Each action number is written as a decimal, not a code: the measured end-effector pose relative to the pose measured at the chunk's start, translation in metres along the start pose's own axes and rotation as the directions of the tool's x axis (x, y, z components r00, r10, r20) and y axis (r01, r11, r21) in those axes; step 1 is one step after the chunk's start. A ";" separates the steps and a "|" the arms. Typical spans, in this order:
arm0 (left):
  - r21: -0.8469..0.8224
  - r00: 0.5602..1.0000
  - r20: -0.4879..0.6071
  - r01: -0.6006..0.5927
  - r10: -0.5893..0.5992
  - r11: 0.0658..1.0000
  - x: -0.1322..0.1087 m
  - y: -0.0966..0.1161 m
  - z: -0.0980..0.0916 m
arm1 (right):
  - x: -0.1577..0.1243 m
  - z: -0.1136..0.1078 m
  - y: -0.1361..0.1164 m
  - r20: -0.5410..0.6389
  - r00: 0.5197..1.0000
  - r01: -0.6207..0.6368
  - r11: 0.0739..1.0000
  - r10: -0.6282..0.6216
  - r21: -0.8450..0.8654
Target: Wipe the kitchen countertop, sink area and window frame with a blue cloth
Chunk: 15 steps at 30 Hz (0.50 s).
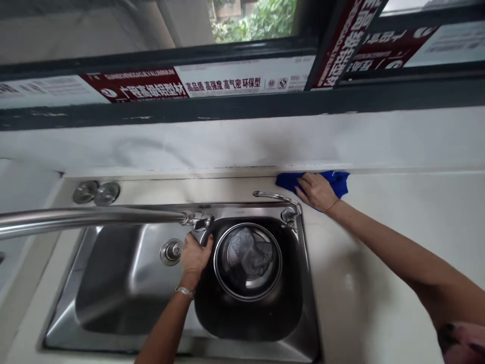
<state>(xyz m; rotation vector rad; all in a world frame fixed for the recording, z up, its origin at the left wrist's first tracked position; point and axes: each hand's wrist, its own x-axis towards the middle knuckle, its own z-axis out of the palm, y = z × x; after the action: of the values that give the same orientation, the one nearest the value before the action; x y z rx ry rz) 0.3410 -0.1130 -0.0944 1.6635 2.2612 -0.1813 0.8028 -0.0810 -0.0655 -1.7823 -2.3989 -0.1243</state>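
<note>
My right hand (318,192) presses a blue cloth (337,181) onto the countertop at the back, by the wall, its fingers bent over the cloth. Over the sink, my left hand (195,257) is closed around the grey handle (200,233) at the base of the large chrome faucet (113,216); part of the grip is hidden by the hand. Below and right of that hand, a round metal strainer basket (216,268) sits in the right basin, with a wet grey cloth (252,250) lying in it. A small curved tap (278,196) stands just left of the blue cloth.
The double steel sink (109,288) is set in a pale countertop (379,222). Two metal drain strainers (107,193) rest at the back left. Behind the counter are a white wall (227,144) and a dark window frame (242,108). The faucet pipe crosses above the left basin.
</note>
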 end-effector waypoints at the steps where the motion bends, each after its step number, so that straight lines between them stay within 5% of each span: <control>1: 0.003 1.000 -0.005 0.001 -0.001 1.000 0.000 0.000 0.000 | 0.007 0.000 -0.005 0.020 1.000 0.017 1.000 -0.017 -0.002; 15: -0.022 1.000 0.004 0.006 -0.006 1.000 -0.005 0.000 0.005 | 0.109 -0.014 -0.101 0.333 0.908 0.264 0.964 -0.254 0.018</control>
<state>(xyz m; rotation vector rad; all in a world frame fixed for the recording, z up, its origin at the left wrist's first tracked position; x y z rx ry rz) 0.3429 -0.1193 -0.0969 1.6439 2.2569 -0.1601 0.6764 -0.0099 -0.0306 -1.5923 -2.8783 0.1279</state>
